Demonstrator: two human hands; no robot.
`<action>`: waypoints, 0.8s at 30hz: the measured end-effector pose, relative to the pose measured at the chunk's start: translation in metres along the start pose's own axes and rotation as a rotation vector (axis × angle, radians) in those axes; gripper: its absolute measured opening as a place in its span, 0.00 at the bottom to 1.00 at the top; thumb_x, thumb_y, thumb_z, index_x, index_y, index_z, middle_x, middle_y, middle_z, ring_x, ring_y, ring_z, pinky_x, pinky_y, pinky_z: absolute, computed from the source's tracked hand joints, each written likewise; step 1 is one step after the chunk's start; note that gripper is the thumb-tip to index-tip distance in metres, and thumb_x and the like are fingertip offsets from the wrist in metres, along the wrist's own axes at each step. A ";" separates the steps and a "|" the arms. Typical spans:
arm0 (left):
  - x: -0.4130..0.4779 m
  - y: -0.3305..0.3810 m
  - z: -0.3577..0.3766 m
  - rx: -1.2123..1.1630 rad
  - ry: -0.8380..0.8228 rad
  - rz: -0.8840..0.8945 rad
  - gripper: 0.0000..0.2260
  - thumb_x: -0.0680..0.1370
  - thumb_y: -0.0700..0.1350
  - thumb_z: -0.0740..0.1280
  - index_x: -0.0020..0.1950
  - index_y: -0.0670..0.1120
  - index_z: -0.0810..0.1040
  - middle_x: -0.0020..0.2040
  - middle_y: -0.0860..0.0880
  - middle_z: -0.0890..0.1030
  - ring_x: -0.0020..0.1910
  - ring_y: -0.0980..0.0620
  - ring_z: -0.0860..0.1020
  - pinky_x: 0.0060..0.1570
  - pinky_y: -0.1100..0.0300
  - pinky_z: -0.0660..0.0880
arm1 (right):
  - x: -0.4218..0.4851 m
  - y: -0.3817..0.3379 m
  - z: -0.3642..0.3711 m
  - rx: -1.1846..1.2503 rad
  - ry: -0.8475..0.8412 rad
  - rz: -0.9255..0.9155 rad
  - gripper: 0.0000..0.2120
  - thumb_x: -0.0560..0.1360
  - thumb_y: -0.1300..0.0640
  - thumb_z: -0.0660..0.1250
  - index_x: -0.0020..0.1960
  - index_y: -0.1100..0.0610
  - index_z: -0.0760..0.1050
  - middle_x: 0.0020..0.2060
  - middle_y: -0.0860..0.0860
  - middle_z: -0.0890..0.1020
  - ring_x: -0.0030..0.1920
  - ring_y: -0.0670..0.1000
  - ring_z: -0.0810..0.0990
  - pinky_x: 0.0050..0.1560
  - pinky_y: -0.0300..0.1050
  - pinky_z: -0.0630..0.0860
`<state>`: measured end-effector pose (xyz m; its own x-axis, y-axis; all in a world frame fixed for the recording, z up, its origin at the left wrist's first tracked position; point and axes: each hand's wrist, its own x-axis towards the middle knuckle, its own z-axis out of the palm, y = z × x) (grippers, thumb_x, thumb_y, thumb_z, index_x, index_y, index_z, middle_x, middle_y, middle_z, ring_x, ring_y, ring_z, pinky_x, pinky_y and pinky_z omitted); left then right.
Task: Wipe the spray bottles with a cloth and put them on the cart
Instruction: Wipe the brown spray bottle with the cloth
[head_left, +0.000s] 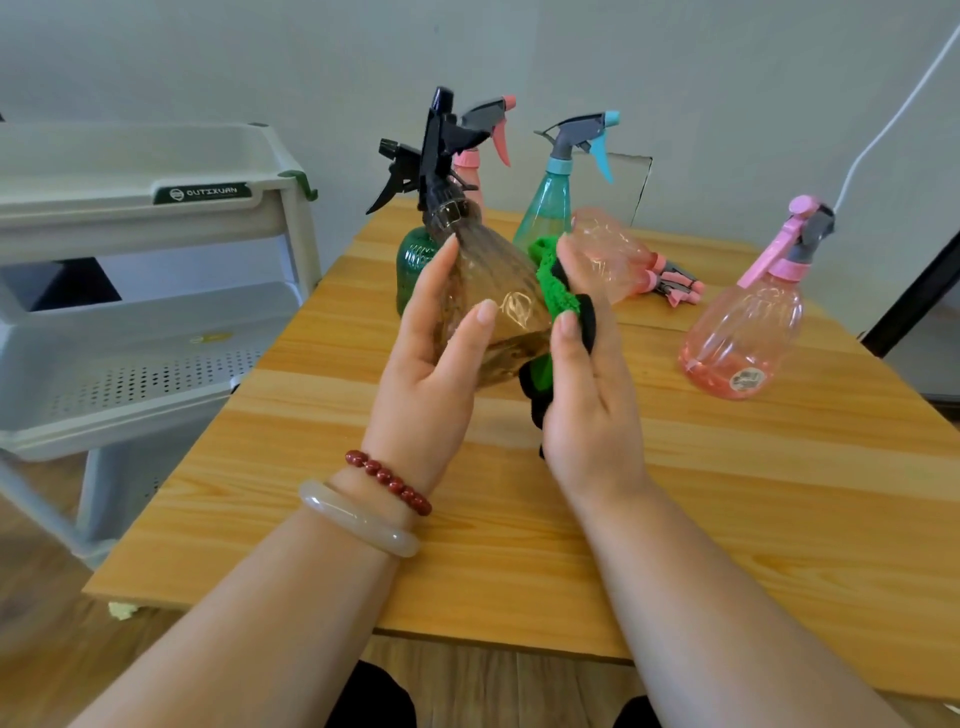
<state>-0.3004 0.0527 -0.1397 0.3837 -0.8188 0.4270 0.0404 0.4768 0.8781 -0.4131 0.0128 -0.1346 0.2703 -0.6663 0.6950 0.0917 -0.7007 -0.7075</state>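
Single head view, facing forward and down, close over table (519, 545)

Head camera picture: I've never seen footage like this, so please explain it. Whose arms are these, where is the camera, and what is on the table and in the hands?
No machine here: these are a person's bare arms, filmed by a wide-angle camera worn on their head, looking forward and down. The left hand grips a tilted brown bottle. The right hand holds a green cloth against its side. On the wooden table stand a green bottle, a teal bottle, a back pink bottle and a right pink bottle; a fallen pink bottle lies on its side. A pale cart stands left of the table.
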 end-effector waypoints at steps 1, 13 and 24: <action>-0.001 0.002 0.000 -0.036 -0.006 -0.009 0.30 0.75 0.55 0.67 0.76 0.57 0.64 0.72 0.50 0.74 0.70 0.47 0.74 0.66 0.37 0.72 | 0.000 0.000 0.000 -0.070 -0.031 -0.056 0.19 0.83 0.55 0.53 0.73 0.51 0.62 0.75 0.53 0.66 0.77 0.48 0.60 0.76 0.46 0.58; -0.001 0.005 0.001 -0.080 0.065 0.009 0.26 0.74 0.52 0.67 0.72 0.58 0.67 0.70 0.49 0.76 0.68 0.47 0.76 0.65 0.37 0.73 | -0.002 -0.001 0.007 0.040 -0.016 0.049 0.19 0.84 0.55 0.51 0.74 0.46 0.60 0.75 0.49 0.65 0.77 0.45 0.60 0.75 0.42 0.58; -0.001 0.002 0.002 -0.072 0.081 0.032 0.26 0.74 0.52 0.67 0.73 0.58 0.67 0.71 0.49 0.74 0.70 0.46 0.74 0.66 0.35 0.71 | -0.002 -0.004 0.006 0.214 0.039 0.245 0.19 0.86 0.55 0.49 0.76 0.54 0.61 0.69 0.44 0.72 0.69 0.35 0.69 0.63 0.28 0.67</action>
<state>-0.3024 0.0536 -0.1378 0.4589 -0.7758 0.4330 0.0924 0.5264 0.8452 -0.4079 0.0183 -0.1340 0.2724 -0.8208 0.5020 0.2288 -0.4515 -0.8624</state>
